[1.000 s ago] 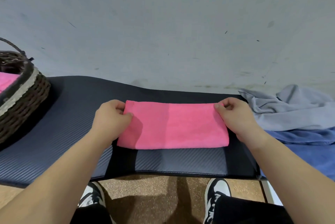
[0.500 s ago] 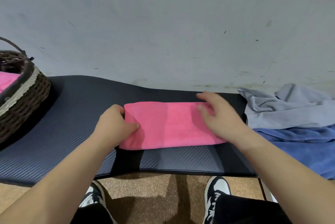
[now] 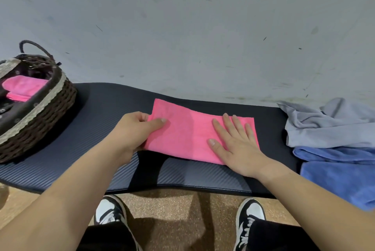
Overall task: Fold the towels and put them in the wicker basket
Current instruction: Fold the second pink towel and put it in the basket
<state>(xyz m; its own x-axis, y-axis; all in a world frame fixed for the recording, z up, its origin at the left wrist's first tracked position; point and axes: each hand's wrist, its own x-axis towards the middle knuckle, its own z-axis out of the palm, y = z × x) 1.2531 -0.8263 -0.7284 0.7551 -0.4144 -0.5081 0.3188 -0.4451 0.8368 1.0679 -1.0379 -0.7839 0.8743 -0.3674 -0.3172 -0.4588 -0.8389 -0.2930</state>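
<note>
1. The folded pink towel [image 3: 188, 131] is lying flat on the dark ribbed counter [image 3: 97, 129], about midway between its left and right ends. Its long side is running roughly along the far edge and sitting nearer that edge than the near one.
2. The left grip [image 3: 138, 131] is holding the towel's left end, with the thumb lying on top of the cloth and the fingers curling round the edge.
3. The right grip [image 3: 237, 145] is lying wide and flat, with straight, slightly spread fingers pressing down on the towel's right half; the heel of the palm is sitting at the towel's near right corner.
4. The wicker basket [image 3: 40, 120] is standing at the left end of the counter, well apart from the towel, with its handle [image 3: 34, 47] rising at the far side.
5. Another folded pink towel [image 3: 22, 88] is lying inside the basket.
6. A crumpled grey cloth [image 3: 328, 126] is lying at the right end of the counter by the far edge, and a blue towel [image 3: 341, 171] is lying just beside it towards the near edge, both apart from the pink towel on the counter.
7. A scuffed pale wall [image 3: 182, 27] is rising behind the far edge.
8. Below the near edge, two black and white shoes [image 3: 108, 212] are standing on the brown floor [image 3: 162, 204].
</note>
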